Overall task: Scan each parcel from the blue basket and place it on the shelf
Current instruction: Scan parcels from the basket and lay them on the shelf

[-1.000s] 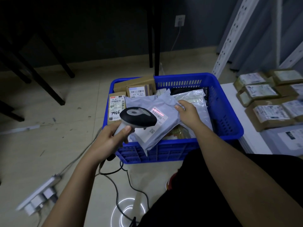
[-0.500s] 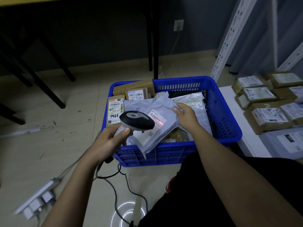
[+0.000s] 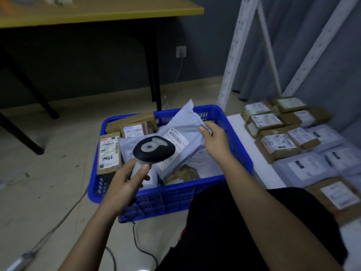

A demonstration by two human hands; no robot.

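Blue basket (image 3: 237, 141), grey parcel (image 3: 183, 124), black-headed scanner (image 3: 153, 149), yellow table (image 3: 101, 12).

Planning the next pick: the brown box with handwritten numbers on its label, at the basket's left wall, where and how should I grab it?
Judging by its pose, take the brown box across its narrow width, from above. It lies flat, label up, against the blue basket wall, so side access looks blocked. The left hand holds the scanner; the right hand grips the grey mailer.
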